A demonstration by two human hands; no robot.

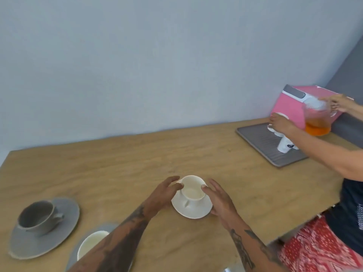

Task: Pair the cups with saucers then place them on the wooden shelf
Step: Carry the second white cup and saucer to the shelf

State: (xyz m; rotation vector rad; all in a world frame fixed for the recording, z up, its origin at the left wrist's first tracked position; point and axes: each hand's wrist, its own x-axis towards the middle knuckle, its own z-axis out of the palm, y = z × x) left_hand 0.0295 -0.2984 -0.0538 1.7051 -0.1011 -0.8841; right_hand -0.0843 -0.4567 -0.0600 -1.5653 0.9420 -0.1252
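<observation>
On the wooden table (121, 165): three cup-and-saucer sets, plus a second person's things far right.
White cup (193, 188): upright on the white saucer (193, 210), centre of table, handle facing the camera.
Left hand (167, 190): just left of the white cup, fingers spread and loose, fingertips at the cup rim; gripping nothing, contact unclear.
Right hand (218, 197): just right of the same cup, fingers spread, fingertip near the rim, lower fingers by the saucer edge; not closed on it.
Grey cup (37, 215): upright on grey saucer (64, 230), far left, well apart from both hands.
Second white cup (91, 243): near bottom edge on another grey saucer (75, 254), partly hidden by left forearm.
Second person (349, 222): far right, hands over a grey tray (255, 138).
Pitcher (317, 119): clear, orange liquid inside, beside a pink box (288, 107).
Paper cups (283, 145): white, on the tray.
</observation>
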